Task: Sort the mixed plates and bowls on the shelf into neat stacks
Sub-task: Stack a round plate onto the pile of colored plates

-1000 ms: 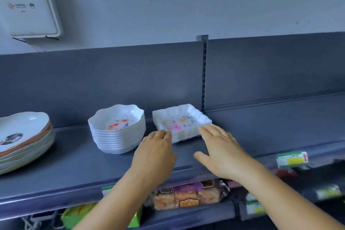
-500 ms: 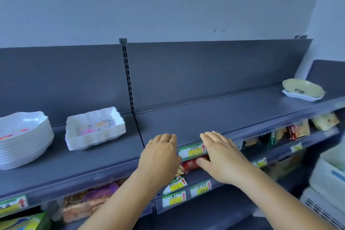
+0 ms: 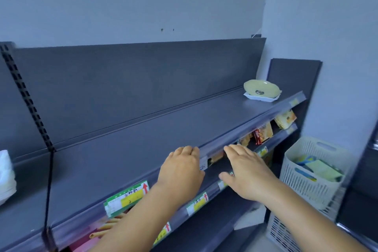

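Two hands: held palm-down side by side over the front edge of the shelf [image 3: 143,129], apart from each other, holding nothing.
Left hand [image 3: 181,172]: grip wide, fingers straight and together, tips just over the shelf lip; contact with the lip not clear.
Right hand [image 3: 248,174]: grip wide, fingers straight, thumb spread to the side, hovering in front of the lower tier.
Green plate [image 3: 261,89]: round, pale green, dark mark at centre; lay at the far right end of the shelf, near the corner.
White dish [image 3: 259,97]: squarish, directly under the green plate, touching it; well apart from both hands.
White stack [image 3: 6,176]: cut off by the left border, on the same shelf, far from the hands; kind of ware not told.
Shelf middle: bare dark grey between stack and plate.
Price tags [image 3: 127,197]: green and yellow with red arrows, along the shelf lips.
Snack packets [image 3: 263,134]: on the tier below.
Slotted basket [image 3: 311,172]: pale, at the right beyond the shelf end, papers inside.
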Demonstrator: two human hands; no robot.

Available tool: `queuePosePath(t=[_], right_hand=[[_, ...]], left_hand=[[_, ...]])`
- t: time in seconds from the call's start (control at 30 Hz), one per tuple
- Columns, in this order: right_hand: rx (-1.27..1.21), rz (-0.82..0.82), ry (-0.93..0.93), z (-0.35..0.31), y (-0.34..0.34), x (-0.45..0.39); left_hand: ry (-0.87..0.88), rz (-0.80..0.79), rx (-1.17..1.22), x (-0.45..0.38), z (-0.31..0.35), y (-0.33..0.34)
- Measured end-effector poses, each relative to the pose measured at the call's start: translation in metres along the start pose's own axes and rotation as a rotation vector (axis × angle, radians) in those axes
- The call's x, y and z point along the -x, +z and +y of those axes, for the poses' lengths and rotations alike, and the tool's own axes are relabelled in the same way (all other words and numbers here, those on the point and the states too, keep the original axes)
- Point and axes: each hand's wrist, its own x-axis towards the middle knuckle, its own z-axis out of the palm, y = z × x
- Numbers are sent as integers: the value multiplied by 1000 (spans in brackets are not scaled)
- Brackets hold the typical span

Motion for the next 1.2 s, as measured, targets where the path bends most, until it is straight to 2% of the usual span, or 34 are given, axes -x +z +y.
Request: queuePosePath(t=[0.67,0.87,1.2], right_hand=[[31,87,267,181,-30,-172],[41,87,247,241,-39,-220],[-57,71,287,354,-44,-319]], left_hand=[[206,-17,68,-282,57,40],[172,-21,60,-355,84,56],[6,-46,95,-485,127,81]])
